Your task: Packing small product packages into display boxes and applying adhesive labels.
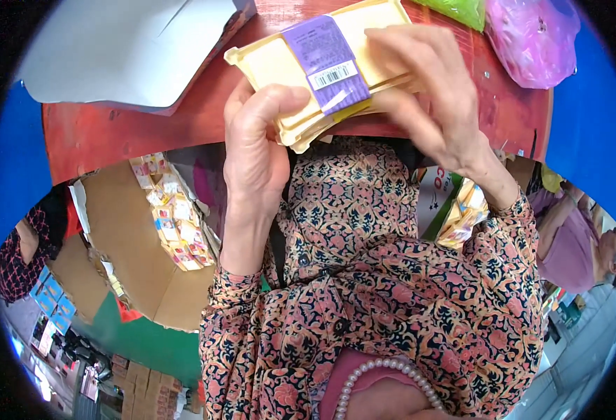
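Hands are closed on a flat stack of pale yellow packets point(308, 70) above the red table point(133, 133), its long axis slanting left to right, gripped by the left hand point(255, 150) underneath and the right hand point(427, 91) on top.

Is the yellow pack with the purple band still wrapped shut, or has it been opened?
Wrapped shut, as far as it shows: the purple band circles the yellow pack unbroken, held by left hand and right hand. Its hidden side cannot be told.

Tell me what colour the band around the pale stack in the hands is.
Purple, with a white barcode patch; the band shows best in the head view.
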Tool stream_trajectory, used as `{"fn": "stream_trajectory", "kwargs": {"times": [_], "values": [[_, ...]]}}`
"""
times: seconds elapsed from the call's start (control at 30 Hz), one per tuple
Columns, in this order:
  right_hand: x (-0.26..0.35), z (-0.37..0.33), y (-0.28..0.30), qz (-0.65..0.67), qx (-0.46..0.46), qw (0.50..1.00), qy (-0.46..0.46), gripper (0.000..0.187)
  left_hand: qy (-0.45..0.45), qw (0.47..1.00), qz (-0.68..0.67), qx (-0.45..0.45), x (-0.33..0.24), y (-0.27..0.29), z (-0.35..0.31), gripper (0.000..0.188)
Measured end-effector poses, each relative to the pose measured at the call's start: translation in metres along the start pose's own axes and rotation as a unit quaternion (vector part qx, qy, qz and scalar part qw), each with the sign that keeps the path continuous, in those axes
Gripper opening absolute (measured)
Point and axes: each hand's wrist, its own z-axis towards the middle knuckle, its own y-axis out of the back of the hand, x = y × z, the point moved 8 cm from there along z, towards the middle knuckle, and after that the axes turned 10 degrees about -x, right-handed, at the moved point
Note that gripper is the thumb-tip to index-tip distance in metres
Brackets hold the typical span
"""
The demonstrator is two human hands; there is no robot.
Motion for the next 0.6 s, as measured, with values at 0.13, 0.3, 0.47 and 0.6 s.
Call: {"fn": "stream_trajectory", "kwargs": {"times": [0.13,0.3,0.47,0.6], "values": [[-0.004,0.008,0.000,0.027,0.012,0.998,-0.047,0.035,-0.013,1.000,0.007,0.021,0.000,-0.006,-0.002,0.041],[-0.001,0.009,-0.001,0.067,0.000,0.994,-0.090,0.034,-0.026,0.999,0.006,0.022,0.002,-0.005,0.001,0.045],[0.003,0.015,-0.004,0.060,0.030,0.993,-0.099,0.029,-0.017,0.999,0.009,0.033,0.004,0.000,0.000,0.049],[0.000,0.022,-0.008,0.041,0.148,0.980,-0.122,0.039,-0.029,0.999,0.009,0.033,0.003,0.004,0.001,0.050]]}}
